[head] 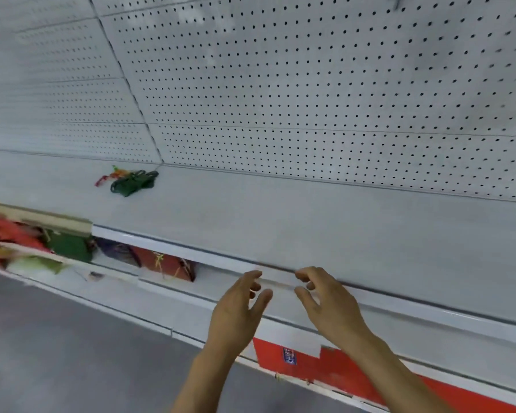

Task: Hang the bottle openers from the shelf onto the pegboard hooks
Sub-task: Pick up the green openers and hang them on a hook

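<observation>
White pegboard (310, 84) rises behind a pale shelf (310, 228), the whole view tilted and blurred. Far back on the shelf, near the seam where two pegboard panels meet, lies a small heap of openers (133, 181) — dark green ones piled together, red and orange ones just left of them. Well apart from the heap, both hands hover over the shelf's front edge: the left hand (239, 305) and right hand (328, 305) face each other, fingers loosely curled and spread, holding nothing. Below, a lower shelf carries red and green packages (69, 244) — too blurred to identify.
</observation>
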{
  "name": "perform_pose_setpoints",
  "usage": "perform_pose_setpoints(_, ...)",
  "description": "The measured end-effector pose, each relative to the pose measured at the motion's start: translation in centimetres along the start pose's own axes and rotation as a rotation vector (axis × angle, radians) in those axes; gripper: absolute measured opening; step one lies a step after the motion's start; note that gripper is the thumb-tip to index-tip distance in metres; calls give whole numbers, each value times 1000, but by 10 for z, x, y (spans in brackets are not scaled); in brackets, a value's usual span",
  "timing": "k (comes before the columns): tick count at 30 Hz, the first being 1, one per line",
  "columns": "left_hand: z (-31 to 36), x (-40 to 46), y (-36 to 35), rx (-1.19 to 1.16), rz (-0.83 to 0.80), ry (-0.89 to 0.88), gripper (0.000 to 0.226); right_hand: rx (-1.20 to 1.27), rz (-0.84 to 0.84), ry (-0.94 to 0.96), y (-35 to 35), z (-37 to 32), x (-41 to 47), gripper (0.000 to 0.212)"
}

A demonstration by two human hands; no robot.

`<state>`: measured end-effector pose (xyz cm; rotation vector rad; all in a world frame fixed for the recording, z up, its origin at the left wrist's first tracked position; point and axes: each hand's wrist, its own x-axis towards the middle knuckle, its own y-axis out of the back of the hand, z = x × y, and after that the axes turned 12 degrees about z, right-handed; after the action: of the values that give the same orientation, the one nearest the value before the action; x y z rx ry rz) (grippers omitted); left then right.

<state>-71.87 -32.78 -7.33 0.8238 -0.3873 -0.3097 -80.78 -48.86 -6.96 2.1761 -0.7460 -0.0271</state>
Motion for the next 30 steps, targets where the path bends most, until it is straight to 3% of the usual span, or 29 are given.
perform_pose_setpoints(13,-199,68,155,-4,72,121,36,192,-61,-18,-184,-167,67,17)
perform_pose_setpoints(20,-256,128,186,-58,121,151,28,200,-143,9,-247,-212,133,14)
perform_pose_setpoints(30,-336,282,213,-61,125,248,37,85,-153,100,-346,-281,288,15)
